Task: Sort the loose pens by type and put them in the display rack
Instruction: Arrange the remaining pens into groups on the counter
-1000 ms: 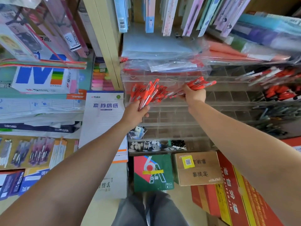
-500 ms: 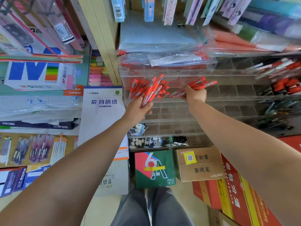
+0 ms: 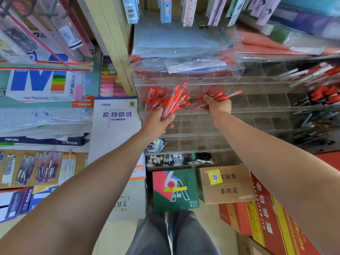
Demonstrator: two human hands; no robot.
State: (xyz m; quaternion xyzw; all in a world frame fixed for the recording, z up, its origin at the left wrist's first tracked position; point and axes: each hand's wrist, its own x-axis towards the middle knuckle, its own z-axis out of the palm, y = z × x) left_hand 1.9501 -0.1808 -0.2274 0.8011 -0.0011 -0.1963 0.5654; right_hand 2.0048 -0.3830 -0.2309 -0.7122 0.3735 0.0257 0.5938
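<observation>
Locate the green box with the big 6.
Head view, lower centre: the green box stands below the clear rack, just left of the brown carton and ahead of the person's legs.

Red/clear pens (image 3: 171,102); clear rack (image 3: 257,108); green/red box (image 3: 176,201) w/ white 6; tan carton (image 3: 228,197) w/ yellow sticker (image 3: 214,176).

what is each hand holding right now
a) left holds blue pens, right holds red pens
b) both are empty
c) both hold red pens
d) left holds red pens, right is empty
c: the left hand grips a bunch of red pens and the right hand grips a second red bunch, both held up in front of the clear display rack.
</observation>
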